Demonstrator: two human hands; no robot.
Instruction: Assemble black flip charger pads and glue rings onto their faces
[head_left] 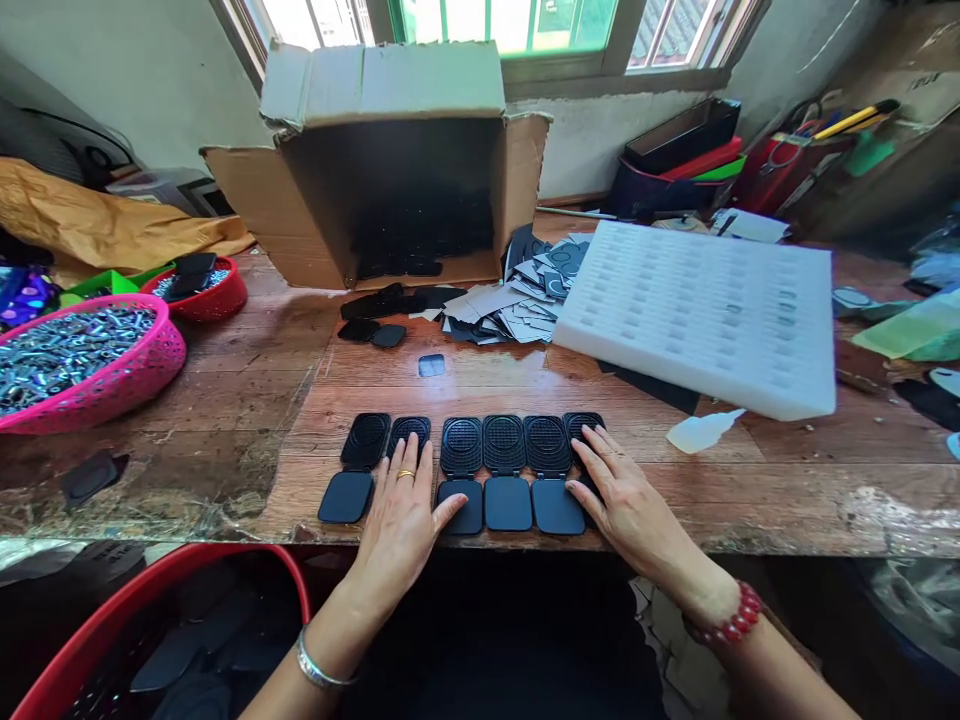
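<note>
Several black hinged square cases (504, 445) lie opened flat in a row along the table's front edge. Their upper halves have a ridged round pattern, and the lower halves (508, 504) are smooth. My left hand (401, 505) rests flat over the second case from the left, fingers stretched out, its thumb over the neighbouring lower half. My right hand (619, 485) lies with fingers spread on the rightmost case, covering most of its lower half. Neither hand grips anything.
A cardboard box (247, 215) stands open at the back, beside a heap of paper cut-outs (517, 305). A white foam block (697, 310) lies right. Left are a pink basket (150, 350) of metal parts and a smaller red basket (232, 290). A red tub (172, 580) sits below the table edge.
</note>
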